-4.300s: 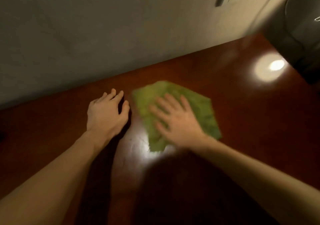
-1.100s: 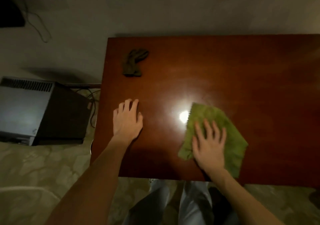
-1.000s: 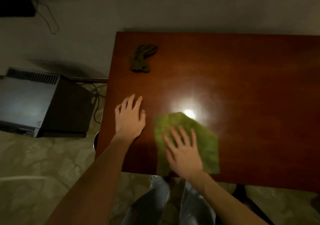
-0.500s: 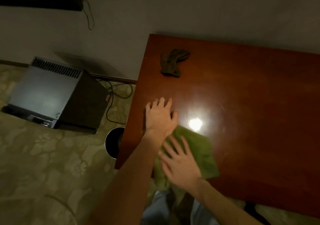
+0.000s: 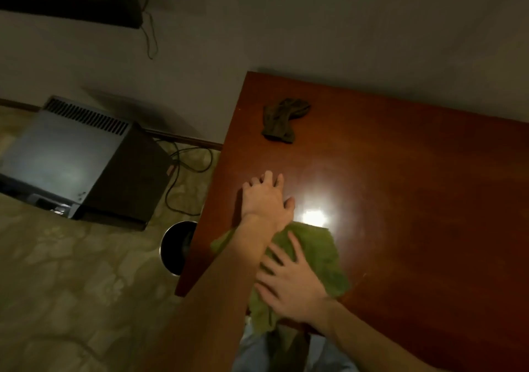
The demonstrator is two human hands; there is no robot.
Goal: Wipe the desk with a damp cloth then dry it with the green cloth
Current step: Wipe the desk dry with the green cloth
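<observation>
Dim grey wall [image 5: 315, 22], patterned floor [image 5: 71, 285], grey vented box [image 5: 65, 157] with trailing cables [image 5: 183, 171], round bin [image 5: 176, 247]

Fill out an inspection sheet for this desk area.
Surface: desk glossy, red-brown.
Job's things: green cloth spread at the near left corner, overhanging the edge; dark cloth crumpled near the far left corner.
Clutter: nothing seen.
Grippers: left hand flat on the desk; right hand pressing the green cloth, fingers spread.
Cables: cable on the floor by the grey box; cord hanging on the wall.
Surroundings: round bin beside the desk.
</observation>
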